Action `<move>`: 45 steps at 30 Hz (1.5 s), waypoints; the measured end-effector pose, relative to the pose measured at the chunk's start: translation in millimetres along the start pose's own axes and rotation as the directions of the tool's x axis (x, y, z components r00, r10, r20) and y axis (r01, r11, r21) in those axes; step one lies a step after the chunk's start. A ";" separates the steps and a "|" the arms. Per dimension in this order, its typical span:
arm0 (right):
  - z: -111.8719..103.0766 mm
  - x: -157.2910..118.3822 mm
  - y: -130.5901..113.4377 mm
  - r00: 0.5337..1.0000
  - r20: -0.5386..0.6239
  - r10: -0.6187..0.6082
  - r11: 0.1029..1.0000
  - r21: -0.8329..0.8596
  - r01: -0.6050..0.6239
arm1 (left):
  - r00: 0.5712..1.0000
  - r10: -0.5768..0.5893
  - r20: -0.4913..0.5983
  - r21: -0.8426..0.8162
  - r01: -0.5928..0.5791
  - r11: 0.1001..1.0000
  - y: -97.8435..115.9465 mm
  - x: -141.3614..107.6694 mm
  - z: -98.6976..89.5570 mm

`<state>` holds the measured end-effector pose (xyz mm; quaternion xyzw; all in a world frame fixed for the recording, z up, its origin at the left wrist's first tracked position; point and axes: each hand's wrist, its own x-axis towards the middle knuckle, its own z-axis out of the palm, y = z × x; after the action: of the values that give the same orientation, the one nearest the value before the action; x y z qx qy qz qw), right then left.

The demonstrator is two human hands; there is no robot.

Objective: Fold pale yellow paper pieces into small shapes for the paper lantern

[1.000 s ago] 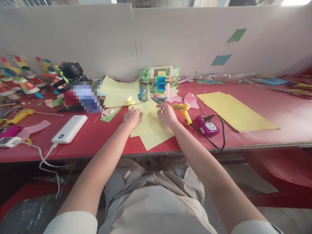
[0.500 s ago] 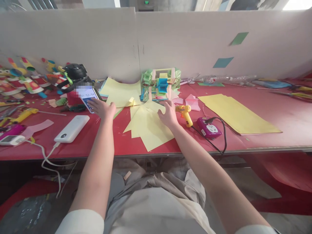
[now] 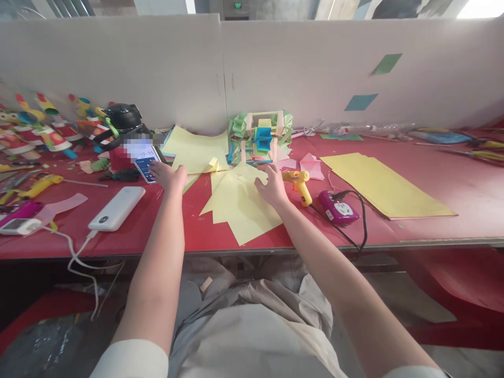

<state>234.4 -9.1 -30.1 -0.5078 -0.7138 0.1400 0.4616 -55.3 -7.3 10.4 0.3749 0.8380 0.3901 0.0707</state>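
My left hand [image 3: 170, 177] is open, its fingers stretched out beside the lower part of a phone [image 3: 146, 163] that leans upright and shows a timer. My right hand [image 3: 272, 185] is open too, fingers apart and slightly curled over the right side of several pale yellow sheets [image 3: 244, 210]. Behind the sheets stands a folded paper construction in green, blue and pale strips [image 3: 263, 137]. A yellow glue gun [image 3: 299, 185] lies just right of my right hand. Another pale yellow sheet [image 3: 200, 149] rests behind, between my hands.
A purple power socket [image 3: 339, 208] with a black cable and a stack of yellow paper [image 3: 386, 184] lie at the right. At the left are a white power bank [image 3: 117, 209], a black-lidded bottle [image 3: 123, 116] and several paper figures [image 3: 51, 134]. A pale partition [image 3: 137, 68] stands behind.
My left hand has drawn slightly right, uncovering more of the phone's lower screen. My right hand stays nearly where it was. The view has shifted slightly.
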 end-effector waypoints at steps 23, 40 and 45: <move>2.8 1.3 -4.1 0.999 0.041 -0.011 0.998 0.061 0.009 | 0.986 0.166 -0.011 0.571 -0.130 0.811 -131.7 -58.8 -165.9; 4.1 -0.3 -4.9 0.996 0.085 0.028 0.995 0.096 -0.036 | 0.983 0.094 0.161 0.552 -0.169 0.817 -193.4 -31.3 -177.8; 4.3 -0.4 -5.4 0.994 0.102 0.032 0.994 0.101 -0.043 | 0.983 0.158 0.094 0.512 -0.184 0.839 -198.4 -35.6 -176.3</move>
<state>227.7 -10.8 -29.0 -0.4889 -0.7181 0.2106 0.4482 -216.2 -219.8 -15.2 0.4624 0.8733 0.1456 -0.0478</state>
